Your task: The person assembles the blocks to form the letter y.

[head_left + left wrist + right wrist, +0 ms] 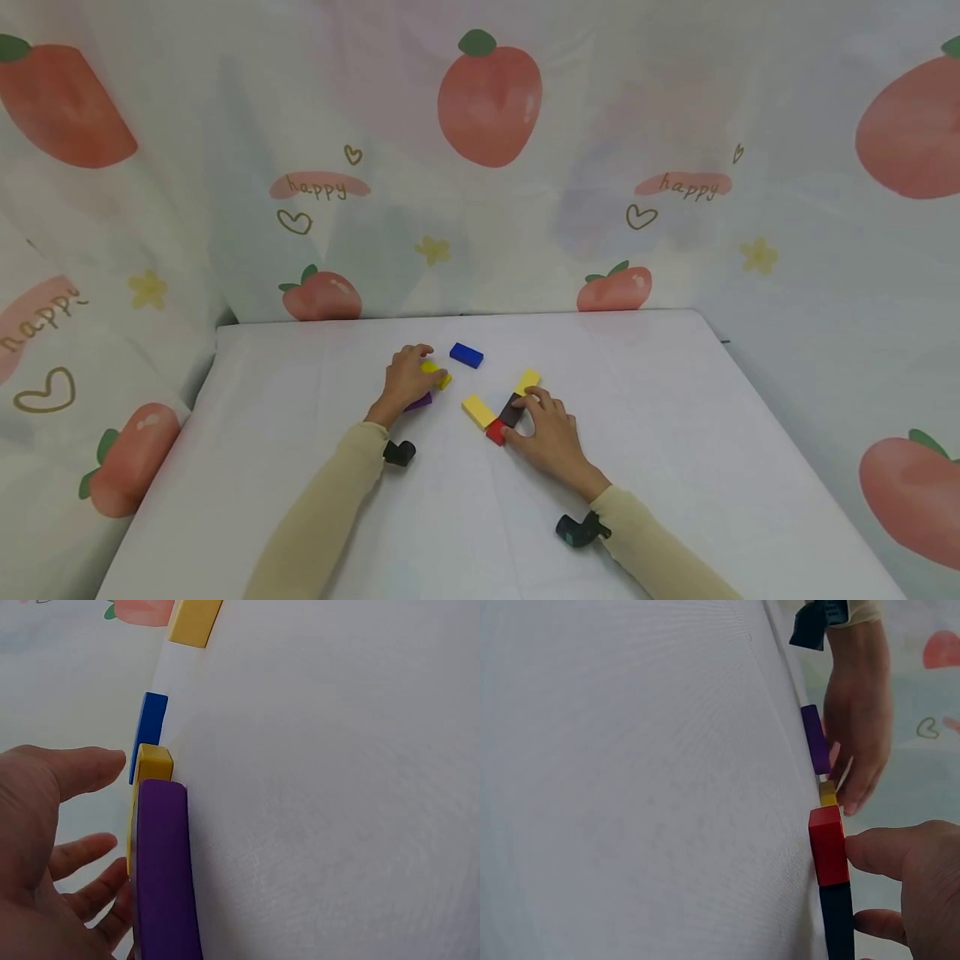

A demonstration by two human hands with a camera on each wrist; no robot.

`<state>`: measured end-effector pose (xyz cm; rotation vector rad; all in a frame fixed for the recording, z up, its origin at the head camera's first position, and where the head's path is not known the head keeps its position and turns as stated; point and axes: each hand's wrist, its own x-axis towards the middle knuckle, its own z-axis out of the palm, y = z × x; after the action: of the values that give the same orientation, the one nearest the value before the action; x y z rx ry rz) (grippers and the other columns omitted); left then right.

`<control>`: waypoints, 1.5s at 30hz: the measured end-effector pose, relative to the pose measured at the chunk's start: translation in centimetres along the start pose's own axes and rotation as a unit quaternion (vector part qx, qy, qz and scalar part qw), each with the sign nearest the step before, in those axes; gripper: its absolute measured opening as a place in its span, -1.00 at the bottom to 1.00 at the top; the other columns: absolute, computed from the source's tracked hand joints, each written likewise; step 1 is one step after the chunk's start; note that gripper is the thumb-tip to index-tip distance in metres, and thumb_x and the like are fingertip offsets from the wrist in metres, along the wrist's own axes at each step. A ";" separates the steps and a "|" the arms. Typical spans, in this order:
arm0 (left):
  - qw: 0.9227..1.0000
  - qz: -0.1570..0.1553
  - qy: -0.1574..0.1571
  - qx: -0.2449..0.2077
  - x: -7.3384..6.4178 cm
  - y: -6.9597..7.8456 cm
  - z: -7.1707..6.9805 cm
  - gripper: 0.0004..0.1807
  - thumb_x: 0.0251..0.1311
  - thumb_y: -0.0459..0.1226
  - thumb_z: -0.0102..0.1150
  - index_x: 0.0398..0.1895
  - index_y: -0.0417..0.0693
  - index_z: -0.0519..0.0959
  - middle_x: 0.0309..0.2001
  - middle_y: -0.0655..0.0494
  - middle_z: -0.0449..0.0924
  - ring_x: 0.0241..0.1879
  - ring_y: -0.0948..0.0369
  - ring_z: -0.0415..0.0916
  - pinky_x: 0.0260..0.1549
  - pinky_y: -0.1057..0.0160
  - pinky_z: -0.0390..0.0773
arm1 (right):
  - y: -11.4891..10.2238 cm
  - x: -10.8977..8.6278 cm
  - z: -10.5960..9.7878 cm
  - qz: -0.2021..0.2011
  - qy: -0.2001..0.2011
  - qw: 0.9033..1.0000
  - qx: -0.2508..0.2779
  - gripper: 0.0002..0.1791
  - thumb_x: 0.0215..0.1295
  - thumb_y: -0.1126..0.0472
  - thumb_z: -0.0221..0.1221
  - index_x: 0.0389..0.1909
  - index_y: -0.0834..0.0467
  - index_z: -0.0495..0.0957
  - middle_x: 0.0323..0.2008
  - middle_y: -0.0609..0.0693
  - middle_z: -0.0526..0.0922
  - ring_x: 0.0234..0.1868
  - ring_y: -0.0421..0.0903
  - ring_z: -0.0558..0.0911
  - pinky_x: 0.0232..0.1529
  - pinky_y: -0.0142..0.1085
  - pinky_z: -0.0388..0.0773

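we are resting our left hand (406, 377) with curled fingers over a yellow block (437, 373) and a purple block (418, 403), near the middle of the counter (675, 433). our right hand (550, 433) is pressing relaxed fingertips on the dark block (512, 409) touching the red block (496, 432). it seems wise to be sliding them flat, keeping ends flush. the blue block (466, 355) is lying toward the far edge; open room is lying toward every edge.
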<state>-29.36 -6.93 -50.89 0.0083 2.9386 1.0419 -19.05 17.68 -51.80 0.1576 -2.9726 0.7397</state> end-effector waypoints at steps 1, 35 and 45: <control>1.000 -0.004 0.002 0.013 -0.1 0.0 0.0 -0.37 0.15 0.02 0.32 0.23 -0.07 0.47 0.18 -0.10 0.49 0.18 -0.04 0.38 0.23 -0.12 0.34 | 0.0 0.0 0.0 -0.001 0.001 1.000 -0.001 -0.49 0.12 -0.11 0.34 0.08 -0.01 0.54 0.34 0.08 0.37 0.26 0.18 0.40 0.07 0.12 0.37; 0.983 -0.007 0.042 -0.179 -0.5 -0.7 0.8 -0.63 0.20 -0.29 0.31 0.08 -0.09 0.57 0.04 -0.07 0.60 -0.05 0.06 0.61 -0.02 0.11 0.65 | 0.1 -0.1 0.1 -0.002 0.001 1.000 0.001 -0.48 0.12 -0.12 0.34 0.08 -0.02 0.54 0.34 0.08 0.37 0.26 0.17 0.40 0.07 0.11 0.36; 0.980 -0.026 0.034 -0.196 -0.7 -0.5 1.0 -0.64 0.19 -0.26 0.33 0.06 -0.06 0.58 0.04 -0.05 0.60 -0.07 0.07 0.59 -0.05 0.14 0.65 | 0.1 -0.1 0.1 0.001 0.000 1.000 -0.003 -0.48 0.13 -0.13 0.32 0.08 -0.02 0.54 0.34 0.06 0.37 0.27 0.16 0.39 0.07 0.10 0.36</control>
<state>-28.59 -6.70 -52.02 -0.1116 2.7154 1.6210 -18.99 17.73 -51.90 0.1556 -2.9747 0.7320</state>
